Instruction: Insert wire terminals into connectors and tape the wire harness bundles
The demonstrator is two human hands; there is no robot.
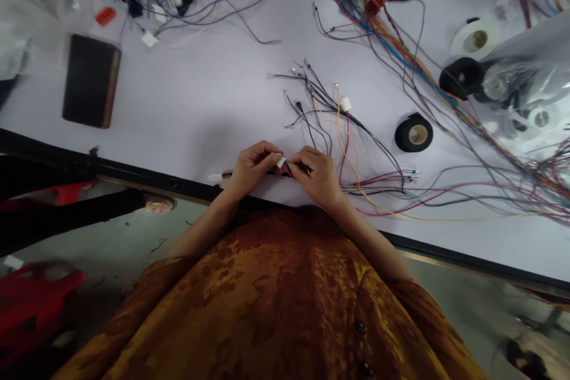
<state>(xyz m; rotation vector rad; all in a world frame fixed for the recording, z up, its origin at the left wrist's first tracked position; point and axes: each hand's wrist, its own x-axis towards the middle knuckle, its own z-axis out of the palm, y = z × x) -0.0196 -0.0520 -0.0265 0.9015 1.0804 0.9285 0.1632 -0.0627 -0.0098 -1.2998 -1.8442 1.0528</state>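
My left hand [252,167] pinches a small white connector [281,161] at the near edge of the white table [205,101]. My right hand [319,175] is closed on thin dark and red wires [288,170] that run into that connector. The two hands almost touch. A second white connector [215,177] sticks out to the left of my left hand. A loose bundle of black, yellow and red wires [329,119] fans out just beyond my right hand, with a small white plug [346,104] on it.
A roll of black tape [414,133] lies right of the bundle. Further right are a larger black roll [461,77], a white roll [474,40] and a clear plastic bag [521,77]. A big multicoloured harness [445,95] crosses the right side. A dark flat case [91,80] lies left.
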